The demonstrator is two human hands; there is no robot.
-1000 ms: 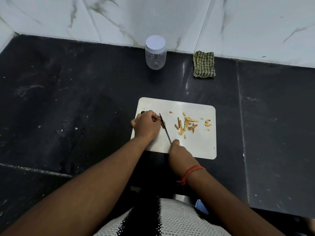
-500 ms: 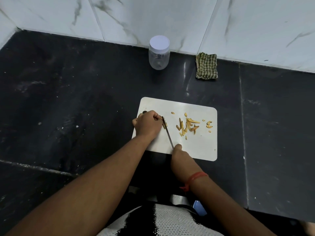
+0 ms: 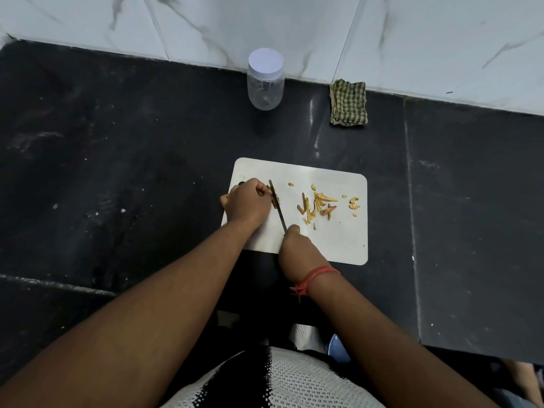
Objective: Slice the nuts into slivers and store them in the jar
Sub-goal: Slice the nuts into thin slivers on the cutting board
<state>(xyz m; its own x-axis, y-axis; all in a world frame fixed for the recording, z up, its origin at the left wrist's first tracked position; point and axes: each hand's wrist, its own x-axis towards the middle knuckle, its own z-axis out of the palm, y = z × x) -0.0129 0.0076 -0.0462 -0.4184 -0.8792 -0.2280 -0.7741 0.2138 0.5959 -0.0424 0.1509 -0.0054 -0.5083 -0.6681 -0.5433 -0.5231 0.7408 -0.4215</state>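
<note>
Your pale slivers [image 3: 316,206] lie scattered right of centre on the white cutting board [image 3: 338,242]. The nut [image 3: 275,198] being cut sits under the knife [image 3: 278,209]. At 12 o'clock, the clear jar [image 3: 265,79] stands upright, lidded.

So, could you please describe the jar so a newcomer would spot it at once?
Follow the black counter back to the marble wall. The jar stands there, left of a folded checked cloth. It alone is clear plastic with a white lid.

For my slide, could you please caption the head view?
Right hand slices nuts with knife beside left hand; jar lidded.
</note>
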